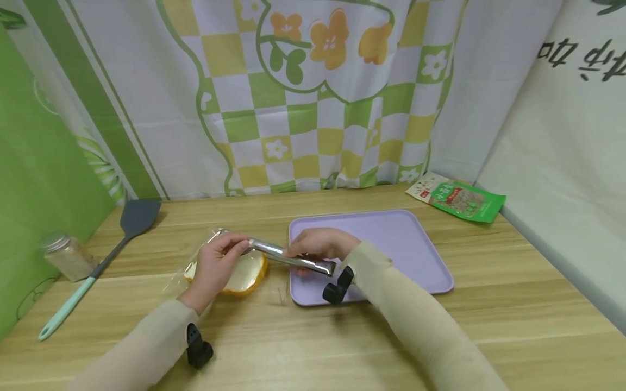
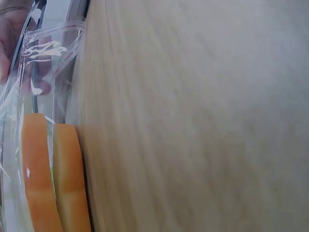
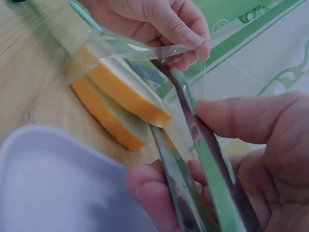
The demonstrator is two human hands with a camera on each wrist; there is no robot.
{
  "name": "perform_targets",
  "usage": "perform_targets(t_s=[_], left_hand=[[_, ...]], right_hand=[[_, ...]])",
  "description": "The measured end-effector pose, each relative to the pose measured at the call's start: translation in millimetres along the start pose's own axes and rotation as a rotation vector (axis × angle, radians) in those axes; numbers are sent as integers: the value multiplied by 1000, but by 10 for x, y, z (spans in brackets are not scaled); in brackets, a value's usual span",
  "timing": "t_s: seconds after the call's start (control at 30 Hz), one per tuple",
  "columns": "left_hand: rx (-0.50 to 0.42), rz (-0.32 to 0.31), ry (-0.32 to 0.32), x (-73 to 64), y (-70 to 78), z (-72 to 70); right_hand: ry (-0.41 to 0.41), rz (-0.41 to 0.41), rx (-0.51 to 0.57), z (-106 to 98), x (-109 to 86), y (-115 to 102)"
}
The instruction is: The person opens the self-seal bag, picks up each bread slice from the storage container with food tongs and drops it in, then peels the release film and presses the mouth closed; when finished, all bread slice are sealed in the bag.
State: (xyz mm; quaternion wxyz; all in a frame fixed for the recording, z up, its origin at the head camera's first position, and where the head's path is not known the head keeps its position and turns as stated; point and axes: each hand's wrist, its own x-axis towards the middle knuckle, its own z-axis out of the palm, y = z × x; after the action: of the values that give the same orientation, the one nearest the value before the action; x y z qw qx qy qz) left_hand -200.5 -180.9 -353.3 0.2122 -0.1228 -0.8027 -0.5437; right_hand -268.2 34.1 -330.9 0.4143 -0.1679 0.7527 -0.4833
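Two white bread slices with orange-brown crusts lie in a clear plastic bag on the wooden table. My left hand pinches the edge of the bag's mouth between thumb and fingers. My right hand grips shiny metal tongs, thumb on one arm and fingers round the other. The tongs point left toward the bag, their arms spread apart. In the right wrist view, one arm reaches the crust; the tips are partly hidden, so I cannot tell whether they hold bread.
A lilac tray lies under and beyond my right hand. At left are a spatula with a mint handle and a glass jar with a metal lid. A green food packet lies at the back right, before the patterned curtain.
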Motion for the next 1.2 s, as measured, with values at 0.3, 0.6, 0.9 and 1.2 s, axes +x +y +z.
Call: perform_targets(t_s=[0.3,0.6,0.9,1.2], left_hand=[[77,-85,5,-28,-88,2],[113,-138,14,-8,-75,-37],[123,-133,30,10,-68,-48],[145,-101,78,45,-138,-70]], right_hand=[[168,4,-49,59,-80,89],[229,0,-130,58,-207,95],[237,27,-127,-43,-374,154],[242,15,-135,-185,-592,304]])
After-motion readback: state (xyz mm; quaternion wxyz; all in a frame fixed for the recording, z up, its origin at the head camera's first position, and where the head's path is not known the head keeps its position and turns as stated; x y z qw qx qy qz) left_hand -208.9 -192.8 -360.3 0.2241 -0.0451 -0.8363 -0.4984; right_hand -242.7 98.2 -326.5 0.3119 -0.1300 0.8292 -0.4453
